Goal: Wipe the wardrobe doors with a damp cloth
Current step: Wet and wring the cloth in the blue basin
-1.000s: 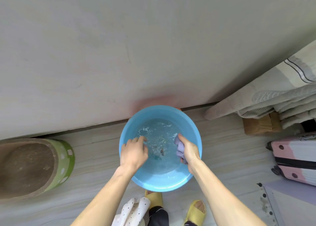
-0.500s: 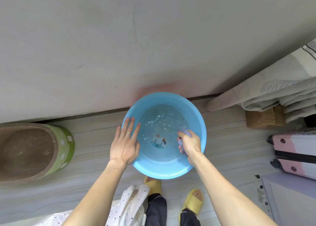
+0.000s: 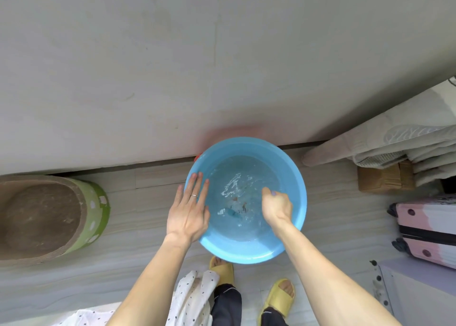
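Note:
A round blue basin (image 3: 246, 251) with shallow rippling water stands on the floor against the pale grey wardrobe door (image 3: 172, 66). My right hand (image 3: 276, 206) is fisted over the basin's right side, gripping a pale purple cloth (image 3: 273, 193) of which only a small bit shows at the knuckles. My left hand (image 3: 188, 211) hovers flat with straight, spread fingers over the basin's left rim, holding nothing.
A green drum-shaped cardboard scratcher (image 3: 49, 217) lies on the floor at the left. Folded bedding (image 3: 394, 140) hangs at the right above a wooden block (image 3: 385, 177). A pink suitcase (image 3: 429, 229) and a lilac cabinet (image 3: 419, 291) stand at the lower right. My yellow slippers (image 3: 278, 298) are below the basin.
My left hand has come out of the water and opened flat over the rim. My right hand has bunched the cloth into its fist above the water.

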